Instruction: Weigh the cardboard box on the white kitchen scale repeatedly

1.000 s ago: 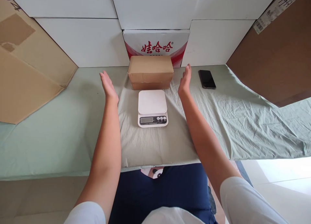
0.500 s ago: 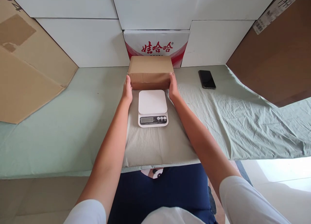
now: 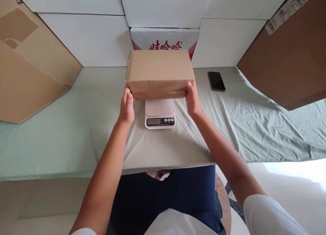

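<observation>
A plain brown cardboard box [image 3: 159, 71] is lifted off the table, held between both hands. My left hand [image 3: 126, 107] grips its left end and my right hand [image 3: 192, 99] grips its right end. The box hangs above the far part of a white digital kitchen scale [image 3: 159, 114], which stands on the pale green cloth [image 3: 76, 126]. The scale's display and buttons face me, and its platform is partly hidden by the box.
A black phone [image 3: 216, 81] lies on the cloth to the right. Large cardboard sheets lean at the left [image 3: 28, 65] and right [image 3: 285, 54]. White boxes and a carton with red characters [image 3: 165, 41] line the back wall. The table's near edge crosses below my forearms.
My hands moved in from open positions beside the box, gripped its ends, and raised it toward me over the scale.
</observation>
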The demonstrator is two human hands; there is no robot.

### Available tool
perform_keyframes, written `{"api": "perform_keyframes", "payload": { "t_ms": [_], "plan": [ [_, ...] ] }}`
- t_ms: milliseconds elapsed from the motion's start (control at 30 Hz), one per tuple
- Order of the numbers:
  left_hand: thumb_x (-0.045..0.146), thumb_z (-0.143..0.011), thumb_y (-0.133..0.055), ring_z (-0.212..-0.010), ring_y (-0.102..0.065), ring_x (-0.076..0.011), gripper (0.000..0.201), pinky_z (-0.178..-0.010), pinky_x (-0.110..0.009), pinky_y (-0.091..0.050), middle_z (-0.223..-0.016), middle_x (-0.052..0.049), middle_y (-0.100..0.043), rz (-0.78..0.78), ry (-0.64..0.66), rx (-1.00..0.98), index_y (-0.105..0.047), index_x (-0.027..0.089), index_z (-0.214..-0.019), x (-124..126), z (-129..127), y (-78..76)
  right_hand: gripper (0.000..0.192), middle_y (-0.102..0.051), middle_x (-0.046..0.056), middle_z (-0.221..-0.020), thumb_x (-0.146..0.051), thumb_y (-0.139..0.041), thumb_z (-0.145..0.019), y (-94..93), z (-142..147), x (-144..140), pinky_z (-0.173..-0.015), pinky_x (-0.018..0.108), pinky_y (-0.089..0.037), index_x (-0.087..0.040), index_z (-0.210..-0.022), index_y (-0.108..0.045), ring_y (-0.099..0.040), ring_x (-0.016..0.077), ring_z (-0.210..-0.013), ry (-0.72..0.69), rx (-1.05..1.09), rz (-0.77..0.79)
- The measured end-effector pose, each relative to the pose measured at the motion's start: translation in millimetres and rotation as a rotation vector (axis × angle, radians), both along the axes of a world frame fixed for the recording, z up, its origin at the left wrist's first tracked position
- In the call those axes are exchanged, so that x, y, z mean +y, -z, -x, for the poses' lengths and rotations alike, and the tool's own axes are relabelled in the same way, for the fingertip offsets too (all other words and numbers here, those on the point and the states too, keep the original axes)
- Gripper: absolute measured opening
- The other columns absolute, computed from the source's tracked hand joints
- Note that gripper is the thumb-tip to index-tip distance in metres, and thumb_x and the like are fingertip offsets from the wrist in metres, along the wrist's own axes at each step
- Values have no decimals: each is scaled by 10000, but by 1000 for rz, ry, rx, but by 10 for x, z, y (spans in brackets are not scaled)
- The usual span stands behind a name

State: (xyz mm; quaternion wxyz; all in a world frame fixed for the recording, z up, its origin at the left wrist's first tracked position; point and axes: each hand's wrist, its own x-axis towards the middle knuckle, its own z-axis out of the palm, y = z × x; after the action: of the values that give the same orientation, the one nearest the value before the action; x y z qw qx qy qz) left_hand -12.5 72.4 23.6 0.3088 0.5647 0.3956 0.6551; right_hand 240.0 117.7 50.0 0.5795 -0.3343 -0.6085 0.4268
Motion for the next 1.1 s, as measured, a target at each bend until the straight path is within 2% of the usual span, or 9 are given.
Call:
{"api": "perform_keyframes", "payload": {
  "t_ms": [100,233,400,567,867,1000,1100],
  "plan": [
    [857,-846,-392,-1557,-378,-312,809,-1290,-454,-285,-1542,-106,-544,-6,13,37,-565,320,-1426,-328,-125,80,586,-593,-32,-1475,-683,-446,-905,116,-89,-259,-1354,489,-257,-412,-1421,-511,-353,235,-1575,27,15,31],
    [836,-863,-371,-1512,-429,-340,791,-1235,-480,-364,-1509,-113,-567,9,-5,46,-535,335,-1454,-499,-188,198,592,-587,-13,-1480,-669,-465,-890,242,-111,-366,-1340,511,-274,-407,-1417,-521,-395,265,-1547,28,67,58],
    [844,-853,-367,-1494,-444,-344,800,-1217,-478,-385,-1504,-103,-572,27,-14,26,-540,342,-1452,-499,-152,251,612,-585,-15,-1492,-679,-477,-881,252,-80,-400,-1343,506,-270,-396,-1421,-525,-399,269,-1545,16,90,86],
    [835,-866,-362,-1490,-460,-329,796,-1218,-456,-386,-1519,-112,-564,51,39,5,-535,327,-1455,-486,-128,256,589,-591,-15,-1496,-647,-483,-896,244,-81,-433,-1344,518,-267,-384,-1419,-536,-382,268,-1557,2,108,105],
    [851,-860,-364,-1550,-387,-329,839,-1259,-451,-353,-1615,-82,-490,52,49,20,-505,324,-1497,-467,-103,267,601,-487,-56,-1604,-649,-493,-905,297,-74,-437,-1360,532,-237,-411,-1457,-492,-300,288,-1608,-22,122,113],
    [836,-881,-347,-1634,-197,-263,787,-1339,-423,-187,-1708,26,-346,39,-40,-17,-467,399,-1524,-458,56,248,708,-332,-97,-1699,-744,-464,-868,279,-259,-328,-1374,548,-148,-457,-1511,-389,-172,275,-1659,81,124,117],
    [814,-915,-274,-1651,-99,-201,739,-1354,-377,-113,-1730,108,-270,49,-151,-69,-441,444,-1533,-450,194,253,728,-270,-96,-1725,-751,-408,-865,247,-492,-200,-1342,629,-129,-485,-1536,-312,-169,291,-1660,195,164,127]
  ]
}}
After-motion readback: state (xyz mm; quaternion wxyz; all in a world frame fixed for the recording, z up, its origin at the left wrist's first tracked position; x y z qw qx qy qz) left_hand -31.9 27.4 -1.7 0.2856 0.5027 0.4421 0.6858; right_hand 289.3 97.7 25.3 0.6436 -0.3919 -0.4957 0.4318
